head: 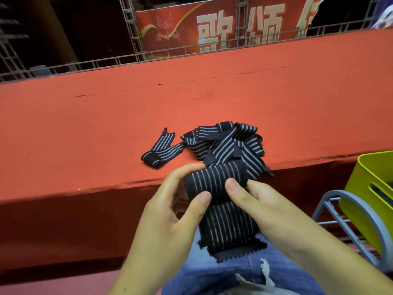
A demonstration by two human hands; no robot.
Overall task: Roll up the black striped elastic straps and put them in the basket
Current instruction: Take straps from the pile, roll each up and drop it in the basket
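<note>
Head view, looking down at 2 hands close together. Holds 1 black striped strap point(219, 182) with both. Left hand point(176, 205) curled round the left side of the rolled part, thumb on the front. Right hand point(265, 207) pinching the right side, thumb pressing the front too. Rolled only at the top end so far. Hangs loose below the thumbs, down toward the lap point(212, 273), with the fuzzy end flat and open.

Just past the fingertips: a tangled pile of straps point(227, 141) on the red ledge point(106, 135), none of them rolled. Past the left hand, just beside that pile: 1 more strap point(161, 150), bent over on itself, not rolled either.

Off to the right of the right hand: the yellow-green basket point(361, 188), sitting on a grey rack point(344, 193). Shows something dark and striped through a slot in its side; too little in sight to tell if a rolled strap.

Looks like a long way to go. Partly done: 1 roll. Left to do: finish this roll, drop it in the basket, then roll every strap from the pile and the 1 beside it.
</note>
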